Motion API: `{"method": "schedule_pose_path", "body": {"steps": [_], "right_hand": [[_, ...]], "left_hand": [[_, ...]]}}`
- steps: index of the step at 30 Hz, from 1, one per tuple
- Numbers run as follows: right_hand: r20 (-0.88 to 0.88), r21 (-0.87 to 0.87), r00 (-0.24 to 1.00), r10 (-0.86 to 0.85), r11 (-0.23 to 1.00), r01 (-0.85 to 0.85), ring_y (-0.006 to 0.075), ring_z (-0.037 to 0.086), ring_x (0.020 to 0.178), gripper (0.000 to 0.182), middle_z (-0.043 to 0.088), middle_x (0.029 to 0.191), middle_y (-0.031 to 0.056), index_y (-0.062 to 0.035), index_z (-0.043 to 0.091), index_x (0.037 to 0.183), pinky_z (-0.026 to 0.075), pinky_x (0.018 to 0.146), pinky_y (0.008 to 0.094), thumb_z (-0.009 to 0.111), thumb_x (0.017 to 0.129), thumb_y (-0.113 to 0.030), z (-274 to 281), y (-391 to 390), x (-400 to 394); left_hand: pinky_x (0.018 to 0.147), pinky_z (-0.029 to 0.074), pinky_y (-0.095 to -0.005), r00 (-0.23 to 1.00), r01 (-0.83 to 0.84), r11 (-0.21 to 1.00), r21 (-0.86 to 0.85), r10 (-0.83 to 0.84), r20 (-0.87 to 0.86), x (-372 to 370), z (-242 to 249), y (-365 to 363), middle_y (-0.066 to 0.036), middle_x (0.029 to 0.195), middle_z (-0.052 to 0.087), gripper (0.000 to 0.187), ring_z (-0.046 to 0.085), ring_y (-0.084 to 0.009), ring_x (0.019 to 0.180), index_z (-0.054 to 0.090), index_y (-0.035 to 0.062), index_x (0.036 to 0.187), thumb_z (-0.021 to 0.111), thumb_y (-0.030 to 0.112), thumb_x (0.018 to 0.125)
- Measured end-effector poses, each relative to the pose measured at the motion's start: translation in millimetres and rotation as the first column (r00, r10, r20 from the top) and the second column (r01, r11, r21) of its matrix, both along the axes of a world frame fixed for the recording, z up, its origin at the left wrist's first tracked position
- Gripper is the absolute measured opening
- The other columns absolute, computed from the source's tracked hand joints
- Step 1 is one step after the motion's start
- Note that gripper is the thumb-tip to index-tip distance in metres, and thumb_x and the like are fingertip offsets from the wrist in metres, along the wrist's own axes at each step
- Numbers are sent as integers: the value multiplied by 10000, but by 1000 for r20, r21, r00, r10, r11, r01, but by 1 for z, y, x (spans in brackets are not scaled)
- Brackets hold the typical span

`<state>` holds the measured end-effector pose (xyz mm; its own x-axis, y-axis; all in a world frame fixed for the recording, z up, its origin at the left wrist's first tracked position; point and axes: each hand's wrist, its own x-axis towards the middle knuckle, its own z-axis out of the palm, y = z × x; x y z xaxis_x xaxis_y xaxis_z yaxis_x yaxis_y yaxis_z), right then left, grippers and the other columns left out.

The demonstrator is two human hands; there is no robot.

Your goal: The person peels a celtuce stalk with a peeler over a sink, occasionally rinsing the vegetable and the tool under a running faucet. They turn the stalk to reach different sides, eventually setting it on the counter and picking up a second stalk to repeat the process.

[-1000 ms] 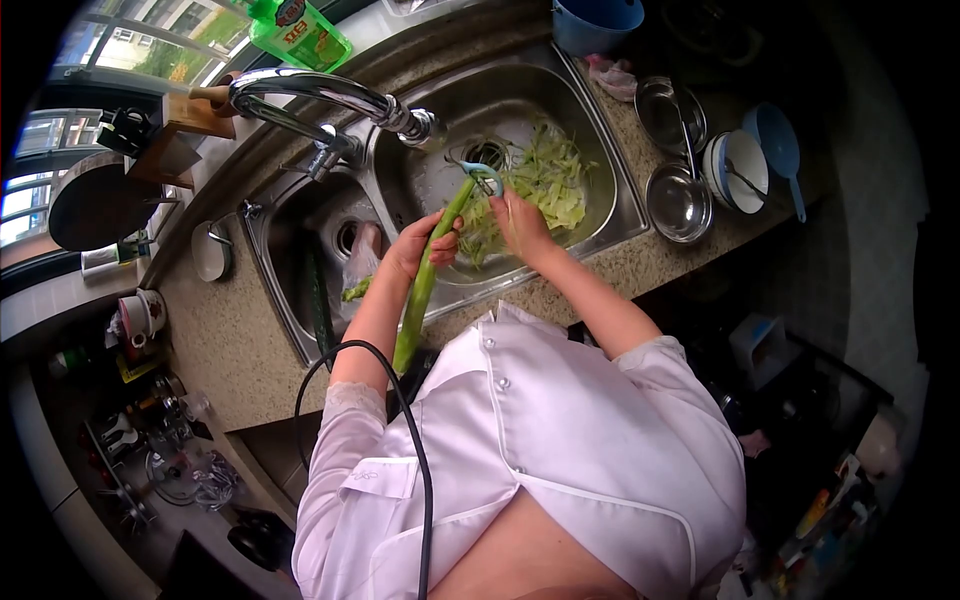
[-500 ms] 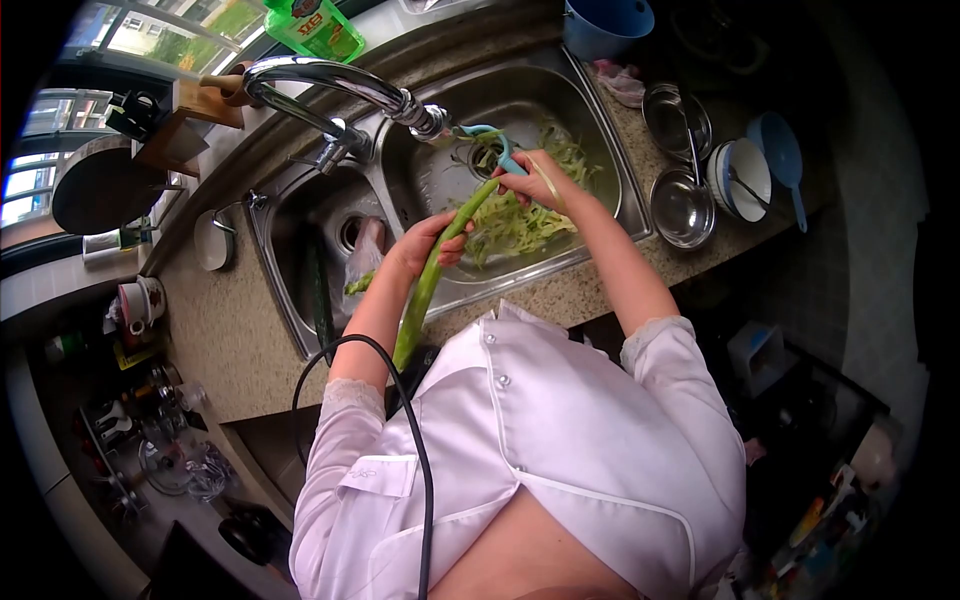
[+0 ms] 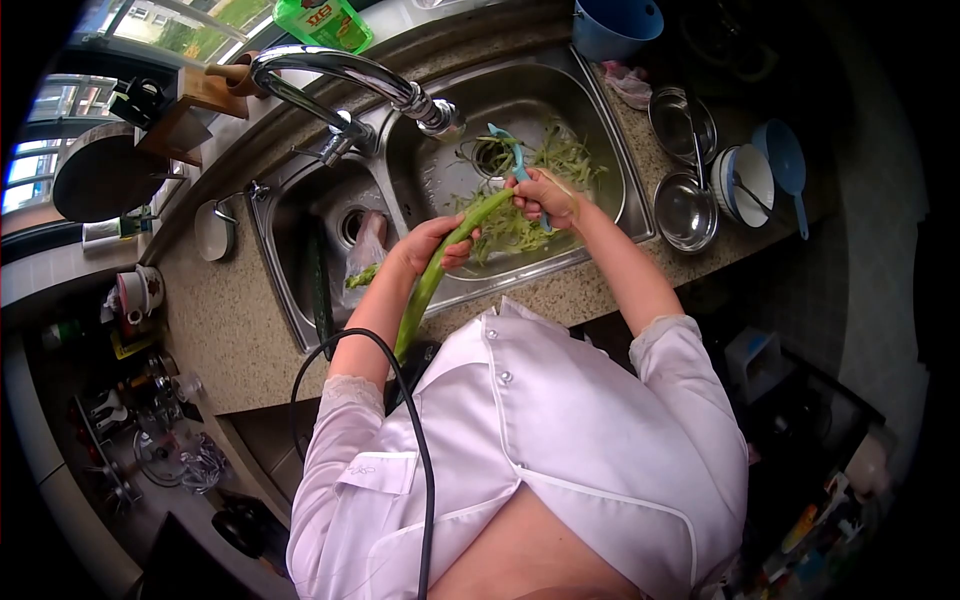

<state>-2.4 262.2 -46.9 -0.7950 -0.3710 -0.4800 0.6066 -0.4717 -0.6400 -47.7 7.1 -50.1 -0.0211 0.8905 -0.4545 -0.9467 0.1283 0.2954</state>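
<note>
My left hand [image 3: 432, 245] is closed around the middle of a long light-green stalk [image 3: 423, 292], which looks like celtuce. The stalk slants from near my shirt up over the front rim of the right basin. My right hand [image 3: 546, 196] grips a light-blue peeler [image 3: 518, 160] at the stalk's upper end, and its fingers touch that tip. The peeler's head points toward the drain, and part of its handle is hidden by my fingers. Below my hands, thin green peelings [image 3: 515, 238] lie scattered over the basin floor and around the drain.
A chrome faucet [image 3: 345, 62] arches over the double sink [image 3: 632, 190]. In the left basin are a dark green cucumber-like vegetable [image 3: 320, 290] and a plastic bag [image 3: 368, 250]. Metal bowls [image 3: 686, 212] and white bowls [image 3: 745, 180] stand at right. A black cable [image 3: 425, 470] crosses my front.
My right hand has shifted slightly right and down, and the peeler has turned so that it stands more upright. My left hand keeps its hold on the stalk.
</note>
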Motion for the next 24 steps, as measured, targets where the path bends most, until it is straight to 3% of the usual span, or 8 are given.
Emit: {"method": "schedule_pose_path", "body": {"steps": [1, 4, 10, 16, 18, 20, 22, 24], "right_hand": [[25, -180, 999, -47, 982, 51, 36, 360, 438, 98, 500, 670, 5, -65, 538, 930, 326, 412, 174, 544, 839, -101, -7, -2, 3], [32, -364, 992, -125, 923, 128, 28, 365, 450, 101, 501, 685, 3, -69, 540, 936, 333, 408, 159, 552, 858, -133, -17, -10, 10], [169, -477, 971, -166, 849, 228, 33, 382, 473, 52, 510, 694, 11, -94, 528, 901, 341, 407, 172, 531, 857, -121, -32, -17, 19], [259, -239, 962, -83, 960, 147, 37, 407, 497, 57, 531, 716, 19, -99, 515, 912, 350, 415, 170, 530, 860, -117, -47, -41, 40], [307, -117, 937, -166, 971, 211, 36, 408, 501, 155, 580, 773, 43, -104, 532, 1020, 346, 416, 165, 538, 867, -133, -52, -45, 46], [293, 62, 930, -221, 975, 212, 25, 394, 504, 296, 613, 903, 73, -118, 515, 1160, 338, 420, 157, 565, 878, -194, -51, -40, 49], [256, -11, 944, -208, 976, 218, 19, 384, 502, 362, 609, 975, 76, -121, 496, 1206, 334, 422, 153, 583, 876, -241, -34, -37, 44], [217, -84, 956, -197, 972, 219, 13, 374, 501, 431, 604, 1047, 80, -123, 477, 1251, 330, 423, 150, 602, 873, -288, -26, -37, 39]], "left_hand": [[410, 309, -214, 1000, 2, 1000, 15, -2, -3, 0, 1, 1, 7, 531, 396, 365, 354, -98, 417, 507, 45, 969, 379, 387, 952], [407, 309, -213, 1000, -4, 999, 33, 4, 4, 0, 0, 2, 8, 530, 395, 366, 353, -98, 414, 506, 47, 971, 378, 390, 952], [404, 313, -215, 1000, -8, 1000, -7, 8, -18, 0, 4, 6, 7, 534, 405, 366, 364, -104, 414, 505, 55, 966, 375, 397, 950], [421, 330, -227, 999, -43, 999, 6, 43, -1, -2, 8, 9, -3, 549, 420, 363, 382, -118, 423, 505, 56, 964, 380, 396, 946], [429, 337, -229, 997, -74, 997, -11, 74, -1, -4, 11, 7, -8, 557, 426, 363, 388, -122, 427, 508, 54, 963, 381, 394, 945], [449, 358, -235, 989, -85, 996, -17, 82, -123, -8, 13, 7, -20, 577, 449, 362, 417, -136, 439, 516, 44, 953, 385, 382, 946], [458, 374, -236, 980, -122, 991, -61, 111, -168, -7, 21, 12, -33, 605, 482, 363, 450, -139, 459, 524, 28, 940, 394, 367, 947], [480, 398, -243, 926, -117, 988, -105, 70, -372, -9, 23, 18, -38, 613, 487, 342, 457, -135, 486, 513, 35, 975, 411, 360, 946]]}}
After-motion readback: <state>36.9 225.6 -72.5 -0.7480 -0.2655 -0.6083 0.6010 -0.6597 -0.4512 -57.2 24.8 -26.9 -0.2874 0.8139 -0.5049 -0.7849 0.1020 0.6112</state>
